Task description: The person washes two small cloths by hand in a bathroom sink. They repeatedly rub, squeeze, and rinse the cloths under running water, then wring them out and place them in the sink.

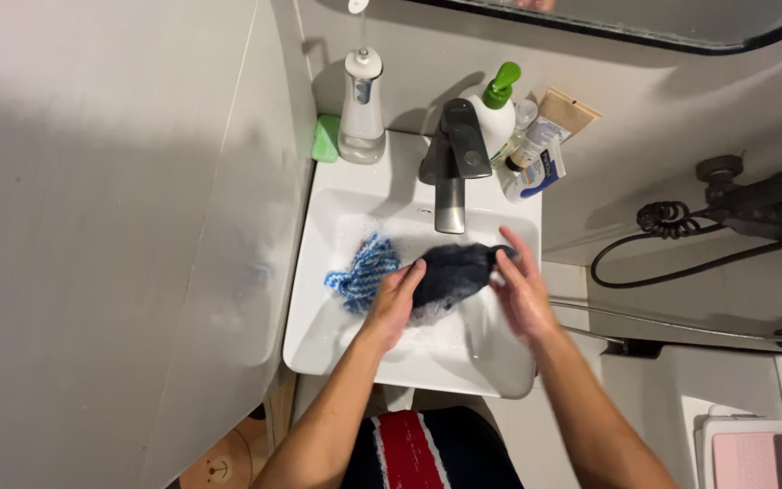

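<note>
Head view, L to R: green soap bar point(325, 139) at sink point(319, 308) back corner; white irrigator unit point(361, 107) beside it. Blue-white cloth point(361, 272) lies in basin, touching left hand point(391, 303). Left hand fingers curled, gripping dark wet garment point(450, 272) in basin centre, below faucet point(452, 167). Foam around it. Right hand point(522, 290) fingers extended, pressing garment's right end; grip there cannot be confirmed. Green-pump dispenser point(497, 109) and tubes point(545, 145) behind.
</note>
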